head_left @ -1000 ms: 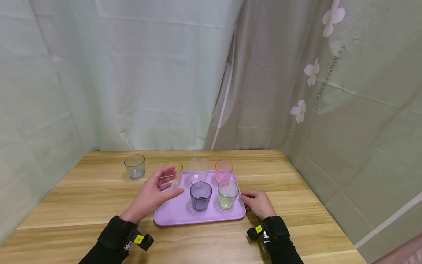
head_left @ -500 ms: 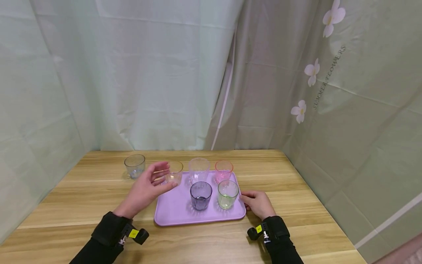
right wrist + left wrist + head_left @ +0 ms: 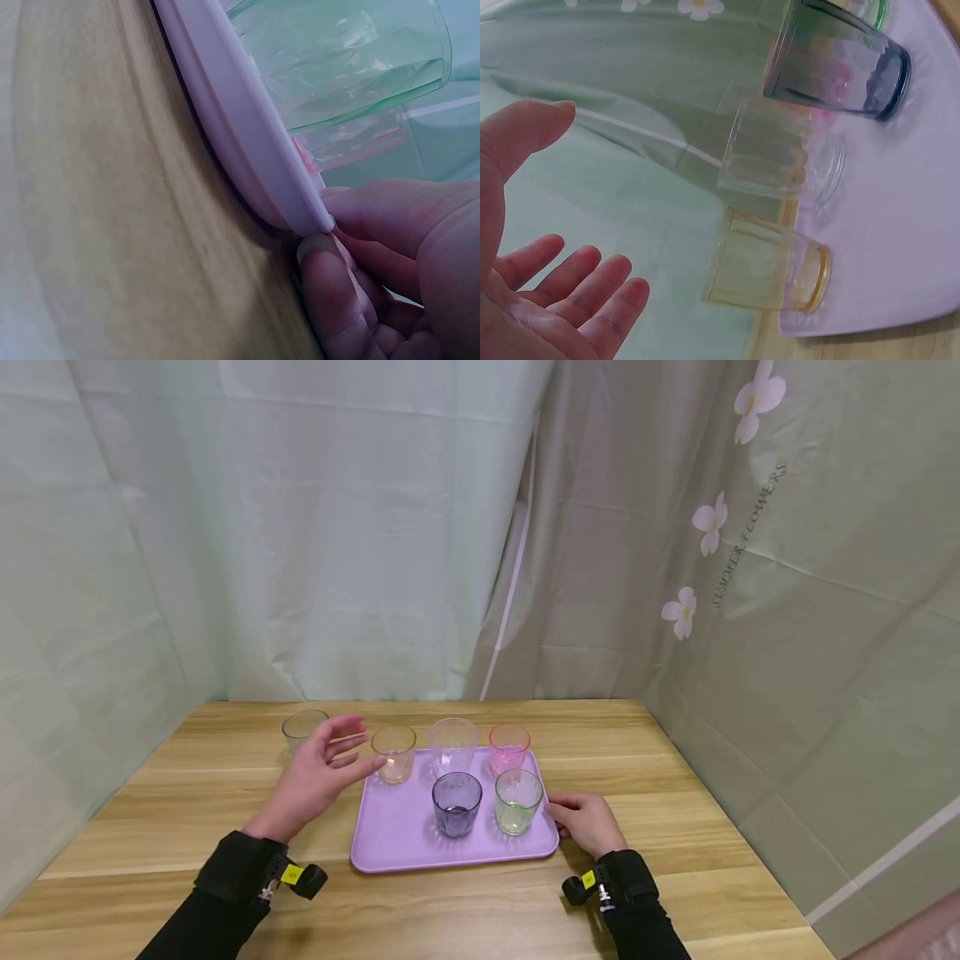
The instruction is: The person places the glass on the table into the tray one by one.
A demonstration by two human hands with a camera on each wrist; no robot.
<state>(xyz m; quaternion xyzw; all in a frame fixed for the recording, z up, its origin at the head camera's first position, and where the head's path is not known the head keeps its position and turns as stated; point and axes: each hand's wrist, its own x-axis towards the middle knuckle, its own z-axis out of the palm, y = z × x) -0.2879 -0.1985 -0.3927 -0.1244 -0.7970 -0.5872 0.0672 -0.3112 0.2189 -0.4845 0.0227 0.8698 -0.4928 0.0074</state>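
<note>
A purple tray [image 3: 405, 843] lies on the wooden table with several tinted glasses on it. At its back stand a yellow glass [image 3: 395, 758], a clear glass [image 3: 453, 745] and a pink glass [image 3: 510, 752]; in front of them are a dark grey-purple glass [image 3: 457, 806] and a green glass [image 3: 517, 803]. My left hand [image 3: 315, 781], fingers spread and holding nothing, hovers left of the yellow glass. Behind it, a grey glass [image 3: 302, 724] off the tray is partly hidden. My right hand [image 3: 588, 822] pinches the tray's right rim between thumb and fingers, plain in the right wrist view.
The wooden table [image 3: 480, 910] extends around the tray on every side. Pale curtains [image 3: 360, 543] hang behind its back edge and along both sides, the right one printed with flowers [image 3: 679, 612]. Glasses stand close together along the tray's back.
My left hand has moved left and away from the tray, from beside the dark glass past the yellow one, and now covers part of the grey glass. The right hand and tray stay put.
</note>
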